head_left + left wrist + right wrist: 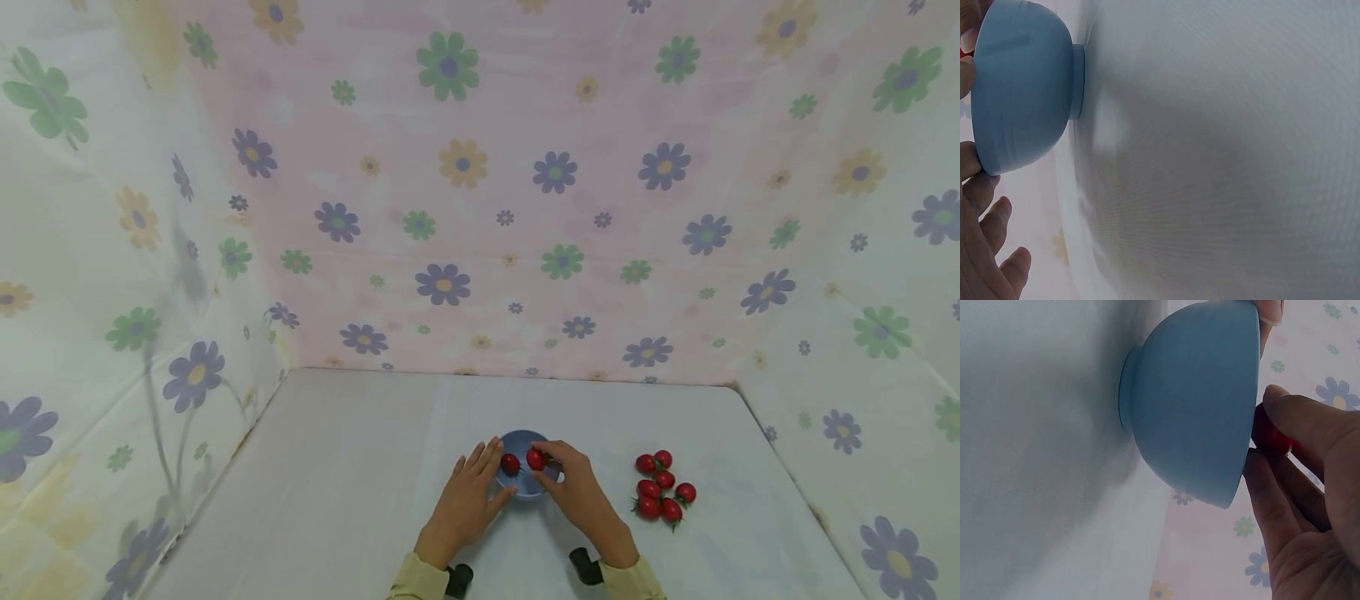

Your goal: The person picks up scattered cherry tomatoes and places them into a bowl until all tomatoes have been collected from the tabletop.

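A small blue bowl (529, 487) stands on the white tabletop, with a red cherry tomato (510, 464) inside it at the left. My left hand (463, 504) rests against the bowl's left rim, fingers extended and thumb toward the near side. The left wrist view shows fingertips touching the rim of the bowl (1022, 94). Between thumb and fingers, my right hand (577, 492) pinches another cherry tomato (536, 459) over the right part of the bowl. In the right wrist view this cherry tomato (1270, 432) is right at the rim, partly covered by the thumb.
Several more cherry tomatoes (648, 490) lie in a loose group on the table (345, 483) to the right of the bowl. Flower-patterned cloth (480, 208) hangs behind the table and along both sides. Dark wrist-worn devices (585, 567) sit under the forearms.
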A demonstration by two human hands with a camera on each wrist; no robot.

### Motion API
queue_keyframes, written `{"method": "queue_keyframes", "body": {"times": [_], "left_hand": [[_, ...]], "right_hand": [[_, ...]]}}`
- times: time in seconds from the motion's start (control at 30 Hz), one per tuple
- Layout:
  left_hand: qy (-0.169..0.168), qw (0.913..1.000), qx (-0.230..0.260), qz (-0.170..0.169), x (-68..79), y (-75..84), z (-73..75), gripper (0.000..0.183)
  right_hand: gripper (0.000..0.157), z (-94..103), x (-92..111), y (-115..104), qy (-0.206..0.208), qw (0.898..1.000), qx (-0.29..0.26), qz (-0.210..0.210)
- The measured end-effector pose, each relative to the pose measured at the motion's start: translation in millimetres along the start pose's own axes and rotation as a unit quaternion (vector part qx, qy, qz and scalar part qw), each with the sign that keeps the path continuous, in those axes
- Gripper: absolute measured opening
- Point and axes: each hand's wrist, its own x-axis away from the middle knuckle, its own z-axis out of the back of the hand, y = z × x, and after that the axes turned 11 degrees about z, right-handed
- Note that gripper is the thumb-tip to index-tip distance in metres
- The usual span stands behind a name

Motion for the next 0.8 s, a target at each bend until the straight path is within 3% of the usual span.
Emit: {"method": "queue_keyframes", "body": {"times": [0.3,0.8], "left_hand": [[0.003,1.0,-0.006,-0.002,0.7,0.1,1.3,0.074],[0.0,1.0,-0.003,-0.004,2.4,1.9,3.3,0.073]], "right_hand": [[0.046,3.6,0.5,-1.5,-0.021,1.0,0.003,0.0],[0.045,6.2,2.4,-7.7,-0.011,1.0,-0.019,-0.016]]}}
